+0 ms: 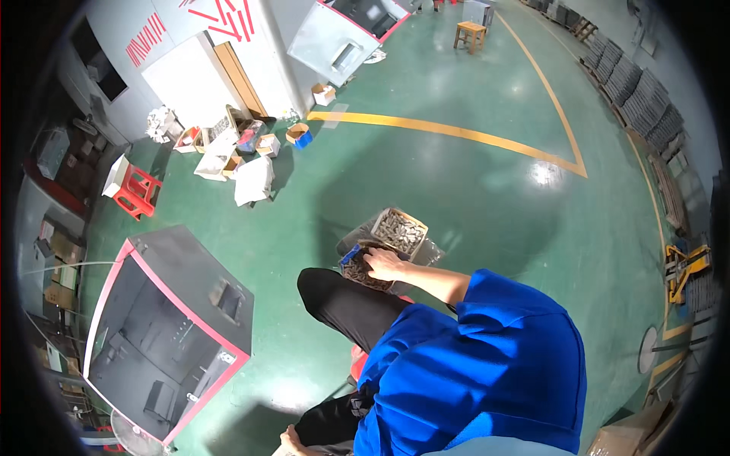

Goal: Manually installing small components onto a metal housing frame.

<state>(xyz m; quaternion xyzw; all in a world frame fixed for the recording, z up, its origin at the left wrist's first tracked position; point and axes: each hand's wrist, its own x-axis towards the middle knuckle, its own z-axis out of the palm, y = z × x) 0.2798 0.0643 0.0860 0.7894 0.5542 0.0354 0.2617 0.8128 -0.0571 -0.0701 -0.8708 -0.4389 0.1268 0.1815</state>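
Note:
My right hand [384, 264] reaches down into a blue-edged box [351, 254] holding many small dark metal parts [366, 278]. Its fingertips are hidden among the parts, so what they grip, if anything, does not show. Right beside it stands a light-rimmed box [424, 229] full of small silvery pieces [398, 229]. My left hand [291, 439] is low at the bottom edge, by my lower knee. Only part of it shows, and its fingers are cut off by the frame.
A grey metal cabinet with pink edges [190, 292] stands open-fronted at left. Behind it are a red stool [137, 191] and several cartons and bags [253, 181]. A similar cabinet [327, 47] and a wooden stool [470, 34] stand farther off. Stacked grey panels [631, 87] line the right wall.

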